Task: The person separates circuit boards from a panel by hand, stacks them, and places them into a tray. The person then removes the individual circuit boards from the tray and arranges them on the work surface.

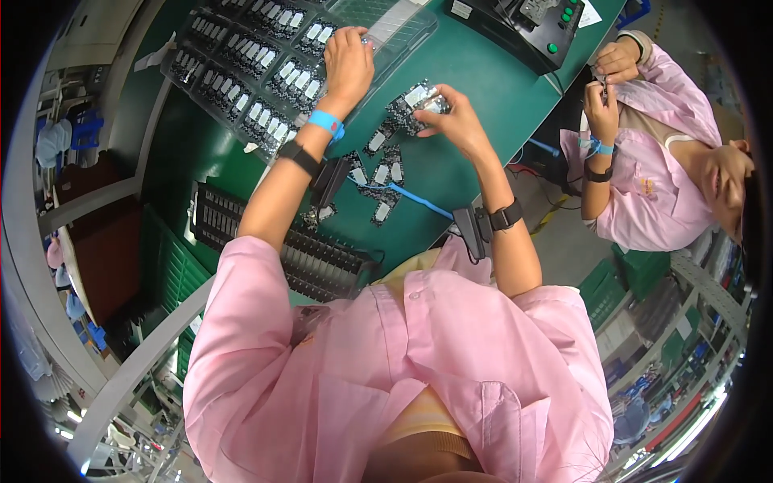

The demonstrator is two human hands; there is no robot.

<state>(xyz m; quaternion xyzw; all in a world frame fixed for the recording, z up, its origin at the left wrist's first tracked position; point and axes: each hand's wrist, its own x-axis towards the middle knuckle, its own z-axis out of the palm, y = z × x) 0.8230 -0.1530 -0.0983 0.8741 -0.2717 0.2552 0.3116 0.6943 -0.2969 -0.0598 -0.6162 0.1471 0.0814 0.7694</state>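
My right hand [455,121] grips a few small black circuit boards [412,98] with white and silver parts, held above the green table. Below it, several loose circuit boards [378,173] lie scattered on the table. My left hand [349,68] is over the right side of a clear plastic tray [394,36], its fingers bent together; whatever is in them is too small to make out. Rows of similar boards fill the tray's compartments. A blue wrist strap [326,123] circles my left wrist, and a blue cord [419,201] runs across the table.
A black rack [322,262] with slots stands at the near table edge, partly holding boards. At the far right sits a black device [515,32] with green buttons. A co-worker in pink [652,153] handles a small item at the right. Green crates [173,266] are at the left.
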